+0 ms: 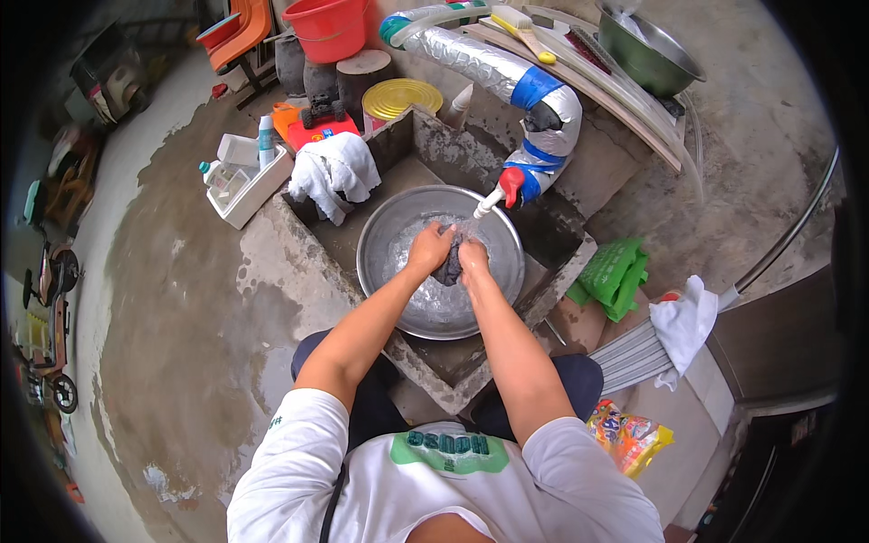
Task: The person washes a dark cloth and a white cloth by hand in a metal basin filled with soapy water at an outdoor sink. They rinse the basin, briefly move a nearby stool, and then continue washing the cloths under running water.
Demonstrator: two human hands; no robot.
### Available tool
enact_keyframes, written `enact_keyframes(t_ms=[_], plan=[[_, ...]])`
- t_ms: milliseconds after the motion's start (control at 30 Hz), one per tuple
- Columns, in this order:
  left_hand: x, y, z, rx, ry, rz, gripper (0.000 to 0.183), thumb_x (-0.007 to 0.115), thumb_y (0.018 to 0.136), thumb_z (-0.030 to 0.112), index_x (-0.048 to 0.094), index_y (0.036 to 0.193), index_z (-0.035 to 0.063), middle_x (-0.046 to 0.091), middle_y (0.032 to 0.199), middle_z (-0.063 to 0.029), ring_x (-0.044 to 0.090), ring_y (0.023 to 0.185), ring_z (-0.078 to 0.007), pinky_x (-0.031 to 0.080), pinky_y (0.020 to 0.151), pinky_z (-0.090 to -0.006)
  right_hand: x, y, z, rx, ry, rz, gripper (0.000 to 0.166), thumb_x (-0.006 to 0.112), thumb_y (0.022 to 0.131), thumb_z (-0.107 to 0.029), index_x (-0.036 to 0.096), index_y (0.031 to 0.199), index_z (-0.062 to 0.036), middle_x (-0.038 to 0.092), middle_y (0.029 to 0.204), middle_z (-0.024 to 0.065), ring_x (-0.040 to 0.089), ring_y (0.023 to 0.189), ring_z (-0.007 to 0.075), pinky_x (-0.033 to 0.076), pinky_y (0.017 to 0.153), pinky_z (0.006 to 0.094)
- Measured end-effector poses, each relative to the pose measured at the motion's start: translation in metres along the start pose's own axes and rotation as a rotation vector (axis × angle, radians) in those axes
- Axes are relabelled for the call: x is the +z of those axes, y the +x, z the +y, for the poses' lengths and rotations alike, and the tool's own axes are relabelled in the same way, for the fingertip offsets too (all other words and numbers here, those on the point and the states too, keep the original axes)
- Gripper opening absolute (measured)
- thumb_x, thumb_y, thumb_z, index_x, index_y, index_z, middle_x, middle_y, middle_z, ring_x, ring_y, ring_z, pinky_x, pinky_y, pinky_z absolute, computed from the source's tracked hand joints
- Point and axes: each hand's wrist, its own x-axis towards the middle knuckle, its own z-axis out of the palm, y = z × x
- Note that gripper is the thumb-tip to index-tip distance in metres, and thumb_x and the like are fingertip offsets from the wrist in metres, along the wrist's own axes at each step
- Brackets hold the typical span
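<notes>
Both my hands grip a dark grey wet cloth [448,266] over a round metal basin [364,261]. My left hand [430,248] is on the cloth's left side and my right hand [473,258] on its right. Part of the cloth hides behind my fingers. Water runs onto it from a white tap with a red handle [501,193], just above my hands. Clear water lies in the basin, which stands inside a square concrete trough [434,380].
A white towel [336,170] drapes over the trough's left corner, beside a white box [254,190] of bottles. A foil-wrapped pipe [475,58] arches behind the tap. At right are a green bag [614,275], a mop [631,356] and a yellow-orange packet [628,438].
</notes>
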Motion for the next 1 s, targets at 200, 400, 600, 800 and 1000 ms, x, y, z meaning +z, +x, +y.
enact_keyframes(t_ms=[200, 400, 600, 800, 1000], plan=[[-0.003, 0.003, -0.009, 0.140, 0.085, -0.227, 0.041, 0.062, 0.060, 0.011, 0.050, 0.099, 0.0098, 0.052, 0.099, -0.0186, 0.050, 0.095, -0.0324, 0.040, 0.081, -0.0365, -0.042, -0.063, -0.058, -0.717, -1.101, 0.183, 0.022, 0.056, 0.074, -0.022, 0.052, 0.088, -0.0049, 0.056, 0.069, 0.0134, 0.057, 0.070, 0.0292, 0.043, 0.061, 0.0359], [-0.001, -0.001, 0.002, 0.170, 0.070, -0.246, 0.045, 0.057, 0.061, 0.007, 0.050, 0.105, 0.0095, 0.047, 0.103, -0.0157, 0.046, 0.099, -0.0323, 0.038, 0.085, -0.0356, -0.045, -0.126, -0.150, -1.088, -0.891, 0.138, 0.037, 0.064, 0.067, -0.011, 0.045, 0.099, -0.0057, 0.052, 0.077, 0.0098, 0.056, 0.064, 0.0247, 0.044, 0.054, 0.0321], [-0.008, -0.007, 0.010, 0.259, -0.139, -0.310, 0.042, 0.056, 0.060, 0.005, 0.051, 0.102, 0.0064, 0.049, 0.103, -0.0156, 0.047, 0.098, -0.0290, 0.039, 0.083, -0.0339, -0.044, -0.129, -0.228, -1.388, -1.524, -0.114, 0.047, 0.066, 0.062, -0.026, 0.050, 0.104, -0.0125, 0.050, 0.082, 0.0068, 0.054, 0.072, 0.0255, 0.045, 0.059, 0.0339], [-0.012, -0.010, 0.008, 0.335, -0.143, -0.222, 0.044, 0.055, 0.058, 0.002, 0.050, 0.102, 0.0056, 0.055, 0.086, -0.0107, 0.054, 0.082, -0.0223, 0.042, 0.073, -0.0287, -0.026, -0.113, -0.221, -1.363, -1.521, 0.022, 0.043, 0.067, 0.060, -0.038, 0.054, 0.088, -0.0083, 0.056, 0.062, 0.0067, 0.055, 0.055, 0.0257, 0.044, 0.050, 0.0336], [-0.034, -0.010, 0.013, 0.159, -0.446, -0.327, 0.043, 0.057, 0.059, 0.000, 0.051, 0.101, 0.0060, 0.053, 0.088, -0.0055, 0.050, 0.080, -0.0148, 0.042, 0.069, -0.0262, -0.023, -0.119, -0.094, -0.970, -0.779, 0.026, 0.081, 0.070, 0.063, -0.019, 0.023, 0.125, 0.0000, 0.048, 0.079, 0.0102, 0.051, 0.067, 0.0207, 0.044, 0.063, 0.0309]])
